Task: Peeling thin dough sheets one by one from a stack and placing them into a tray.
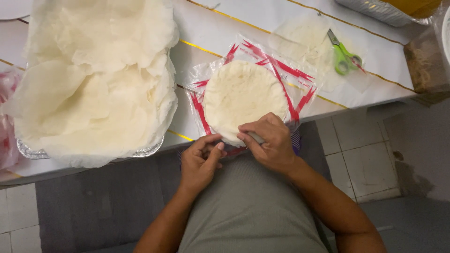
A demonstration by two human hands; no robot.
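A stack of round pale flatbread wrappers (241, 96) lies on its clear plastic bag with red stripes (281, 65) at the near edge of the white table. My right hand (267, 140) rests on the stack's near rim, fingers curled around a small grey tool, seemingly a knife handle. My left hand (201, 161) pinches the rim of the stack just left of it, below the table edge. Both hands touch the same near edge of the wrappers.
A foil tray (28, 151) heaped with separated thin wrapper sheets (98, 79) fills the left of the table. Green-handled scissors (344, 56) lie on a loose sheet at the right. Another foil tray (375, 9) stands at the far right. Tiled floor lies below.
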